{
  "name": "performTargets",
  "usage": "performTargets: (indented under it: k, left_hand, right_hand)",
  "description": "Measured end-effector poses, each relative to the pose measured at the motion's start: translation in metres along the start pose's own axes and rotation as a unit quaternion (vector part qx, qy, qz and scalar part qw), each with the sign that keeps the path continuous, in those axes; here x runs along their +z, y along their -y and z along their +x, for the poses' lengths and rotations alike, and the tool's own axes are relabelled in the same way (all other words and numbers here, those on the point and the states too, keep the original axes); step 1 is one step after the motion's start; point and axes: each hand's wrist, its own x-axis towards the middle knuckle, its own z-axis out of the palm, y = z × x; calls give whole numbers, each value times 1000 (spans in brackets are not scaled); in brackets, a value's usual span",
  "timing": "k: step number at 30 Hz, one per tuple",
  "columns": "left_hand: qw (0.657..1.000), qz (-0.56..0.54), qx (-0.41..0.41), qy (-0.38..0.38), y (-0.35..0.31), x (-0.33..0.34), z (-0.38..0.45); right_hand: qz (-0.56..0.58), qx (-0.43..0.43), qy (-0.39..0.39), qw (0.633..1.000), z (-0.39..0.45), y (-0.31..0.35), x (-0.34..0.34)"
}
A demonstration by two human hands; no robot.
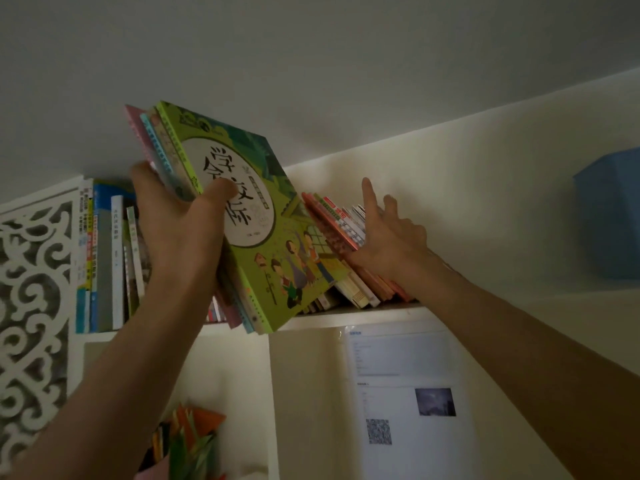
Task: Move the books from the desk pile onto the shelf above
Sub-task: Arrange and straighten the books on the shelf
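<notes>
Gripping tilted green-covered books (242, 216), the left hand (180, 226) reaches up; right hand (388, 240) flat against leaning books (346, 244)

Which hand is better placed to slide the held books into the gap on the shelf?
The left hand: it already grips the books at the gap. The right hand presses the leaning books aside.

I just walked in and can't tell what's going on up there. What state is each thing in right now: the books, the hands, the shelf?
Left hand: grips a bundle of books.
Bundle of books: tilted, lower edge at the shelf front.
Right hand: fingers straight, pressing the leaning books.
Leaning books: slanted left.
Upright books: standing at the shelf's left end.
Shelf: partly filled.
Blue box: resting higher, right.
</notes>
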Motion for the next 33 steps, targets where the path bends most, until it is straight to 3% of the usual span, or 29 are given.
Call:
performTargets:
  k: [6, 19, 27, 33]
  left_hand:
    - [1000, -19, -15, 6, -6, 21, 7]
    - [996, -84, 11, -7, -25, 64, 20]
    - [996, 82, -29, -35, 19, 78, 15]
    - [957, 287, 34, -7, 4, 117, 10]
  right_hand:
    - [23, 40, -60, 997, 12, -11, -5]
    - [38, 111, -43, 992, 27, -33, -25]
    - [30, 112, -47, 992, 24, -34, -24]
    - [27, 120, -62, 990, 21, -36, -25]
